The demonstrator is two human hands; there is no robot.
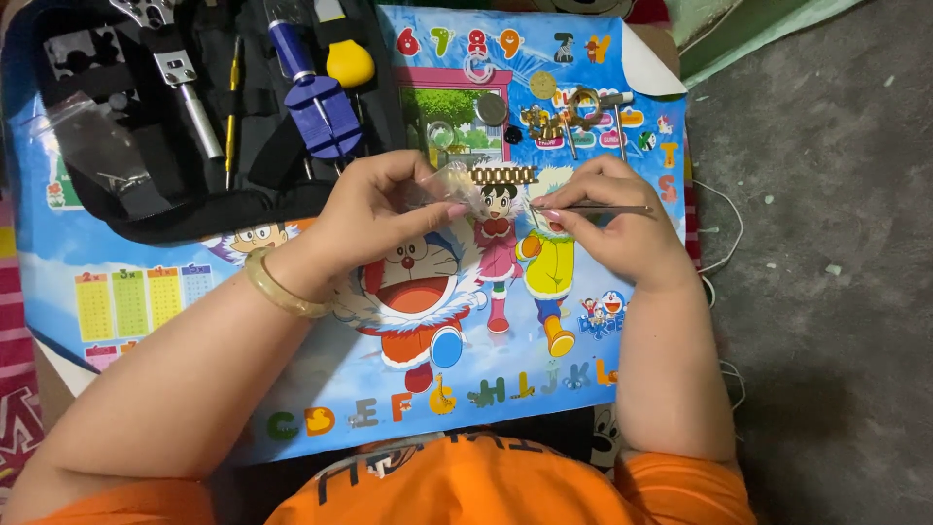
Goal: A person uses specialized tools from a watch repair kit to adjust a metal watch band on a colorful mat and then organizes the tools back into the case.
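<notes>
grey concrete floor [826,292] on the right, cartoon alphabet poster [194,292] spread flat as a work mat. black tool roll [126,185] open at far left, blue link remover [321,107] and yellow-handled tool [348,60] kept within reach. small gold watch parts [573,112] grouped at far right. left hand [374,209], wrist bent inward, pinching a small clear bag [449,187] beside a gold watch band [502,175]. right hand [607,219] closed narrow around tweezers [603,208], tips aimed left at the band, probably for fine picking.
</notes>
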